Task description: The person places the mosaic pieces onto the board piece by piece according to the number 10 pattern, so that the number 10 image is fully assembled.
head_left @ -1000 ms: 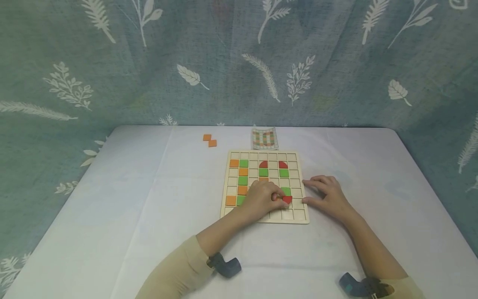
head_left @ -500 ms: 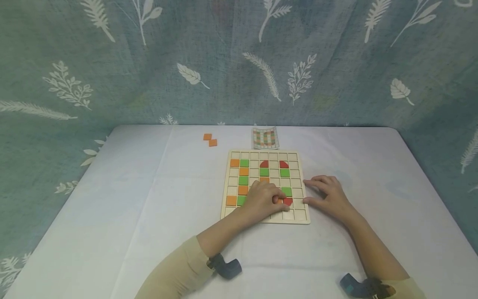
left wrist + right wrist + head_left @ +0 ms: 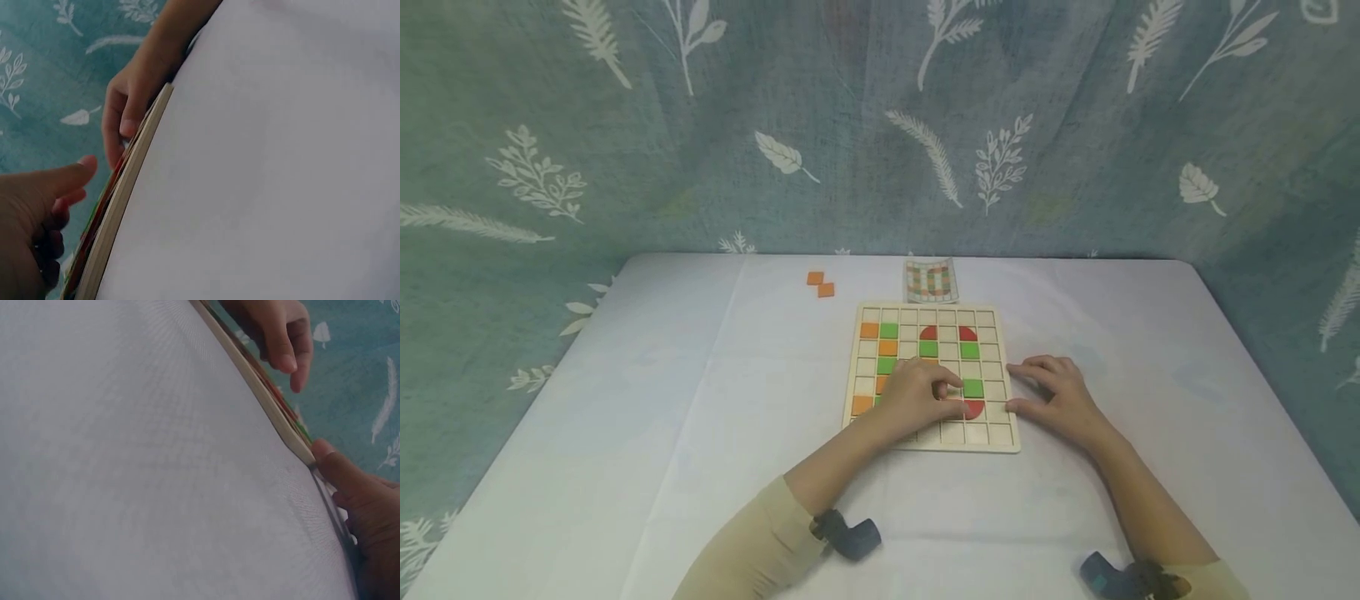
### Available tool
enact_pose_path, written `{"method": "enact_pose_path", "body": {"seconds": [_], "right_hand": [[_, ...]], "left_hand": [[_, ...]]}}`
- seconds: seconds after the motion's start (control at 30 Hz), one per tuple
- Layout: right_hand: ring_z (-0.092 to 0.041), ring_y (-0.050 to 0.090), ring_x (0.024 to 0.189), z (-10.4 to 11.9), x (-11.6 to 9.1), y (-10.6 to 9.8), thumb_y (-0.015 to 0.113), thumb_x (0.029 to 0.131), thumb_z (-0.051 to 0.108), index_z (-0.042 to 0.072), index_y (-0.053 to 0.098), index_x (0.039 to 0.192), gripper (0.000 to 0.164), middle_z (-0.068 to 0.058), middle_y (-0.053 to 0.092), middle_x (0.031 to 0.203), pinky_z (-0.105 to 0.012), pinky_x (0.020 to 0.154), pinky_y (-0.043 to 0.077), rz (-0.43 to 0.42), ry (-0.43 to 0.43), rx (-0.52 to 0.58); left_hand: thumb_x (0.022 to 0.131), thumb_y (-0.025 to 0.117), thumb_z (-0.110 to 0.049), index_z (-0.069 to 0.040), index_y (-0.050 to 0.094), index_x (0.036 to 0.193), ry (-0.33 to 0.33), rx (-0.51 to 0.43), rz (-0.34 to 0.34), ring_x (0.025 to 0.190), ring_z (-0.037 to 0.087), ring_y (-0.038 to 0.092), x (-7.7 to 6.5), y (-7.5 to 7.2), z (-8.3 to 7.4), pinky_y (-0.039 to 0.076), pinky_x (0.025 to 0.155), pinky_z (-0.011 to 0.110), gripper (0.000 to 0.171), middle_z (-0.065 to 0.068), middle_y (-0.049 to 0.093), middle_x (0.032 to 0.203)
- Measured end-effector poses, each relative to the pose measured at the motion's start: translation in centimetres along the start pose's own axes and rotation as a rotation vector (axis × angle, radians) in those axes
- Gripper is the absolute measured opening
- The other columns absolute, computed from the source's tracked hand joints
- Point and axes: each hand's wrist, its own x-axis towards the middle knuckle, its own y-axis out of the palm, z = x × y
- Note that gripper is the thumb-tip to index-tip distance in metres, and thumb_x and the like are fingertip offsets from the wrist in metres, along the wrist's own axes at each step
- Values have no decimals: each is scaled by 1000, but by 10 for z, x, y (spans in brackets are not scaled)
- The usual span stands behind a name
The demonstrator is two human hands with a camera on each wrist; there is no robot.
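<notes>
A pale wooden grid board (image 3: 992, 437) lies on the table with orange, green and red pieces in some cells. My left hand (image 3: 917, 396) hovers over its lower middle, thumb and fingers apart and holding nothing; it hides several cells. Just right of its thumb, a red quarter-circle piece (image 3: 976, 409) lies flat below a green square tile (image 3: 973, 388). Two more red quarter-circles sit near the top, one at left (image 3: 928, 333). My right hand (image 3: 1056, 396) touches the board's right edge with thumb and fingertips; the right wrist view shows its thumb (image 3: 331, 459) against the board's corner.
Behind the board lies a printed pattern card (image 3: 931, 281). Two loose orange tiles (image 3: 821, 284) lie to its left on the white tablecloth (image 3: 715, 375). A patterned blue-green curtain (image 3: 850, 167) borders the table at the back and sides.
The red quarter-circle, earlier tilted in my left fingers, now lies flat in its cell. The left hand has let go and drawn slightly left. My right hand stays at the edge.
</notes>
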Motion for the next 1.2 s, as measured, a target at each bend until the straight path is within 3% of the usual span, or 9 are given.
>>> {"method": "enact_pose_path", "body": {"seconds": [0.13, 0.27, 0.4, 0.5, 0.63, 0.8, 1.0, 1.2], "right_hand": [[-27, 42, 109, -1, -1, 1, 83, 70, 30, 10, 65, 119, 57, -11, 57, 116, -45, 90, 33, 3, 16, 2], [-26, 42, 110, -2, -2, 2, 83, 69, 31, 10, 65, 119, 57, -11, 57, 116, -45, 90, 34, -2, 29, 3], [-26, 42, 109, -2, -3, 3, 83, 69, 30, 10, 65, 119, 57, -11, 57, 115, -45, 90, 33, -4, 26, 5], [-27, 42, 109, -3, -4, 2, 83, 69, 30, 10, 66, 119, 57, -11, 58, 115, -45, 90, 33, -5, 22, 6], [-26, 42, 110, -3, -4, 2, 83, 69, 31, 11, 66, 119, 57, -10, 57, 115, -45, 90, 34, -4, 26, 5], [-25, 41, 110, -4, -3, 3, 83, 69, 31, 11, 66, 120, 57, -10, 57, 116, -45, 90, 34, 0, 28, -2], [-26, 41, 111, -4, -1, 4, 83, 70, 33, 11, 65, 120, 57, -10, 57, 117, -46, 91, 33, 1, 33, 2], [-26, 41, 110, -4, -1, 3, 82, 70, 32, 11, 66, 119, 56, -10, 57, 116, -46, 91, 33, -8, 16, -10]], "left_hand": [[75, 78, -36, -15, 74, 100, -58, -51, -18, 72, 10, 45, 3, -9, 9, 38, 70, 26, 32, -13, 53, 65], [75, 78, -35, -14, 74, 101, -72, -61, -43, 70, 9, 47, 5, -17, 20, 38, 71, 26, 34, -12, 54, 67], [75, 79, -33, -12, 73, 104, -89, -100, -63, 59, 10, 45, 5, -28, 33, 40, 61, 28, 36, -11, 56, 71], [76, 79, -33, -13, 71, 109, -108, -107, -88, 60, 11, 43, 5, -37, 44, 37, 66, 30, 39, -11, 56, 74], [77, 77, -36, -15, 68, 114, -142, -99, -106, 71, 14, 44, 6, -50, 60, 32, 74, 33, 43, -10, 58, 80], [78, 76, -37, -16, 65, 120, -197, -124, -109, 75, 18, 44, 7, -66, 79, 39, 65, 33, 48, -4, 58, 89], [80, 75, -34, -16, 60, 125, -272, -147, -156, 90, 22, 45, 9, -87, 99, 38, 77, 36, 51, 2, 57, 104], [82, 72, -35, -14, 59, 127, -321, -26, -209, 97, 24, 49, 17, -100, 119, 40, 85, 41, 52, 7, 59, 111]]}}
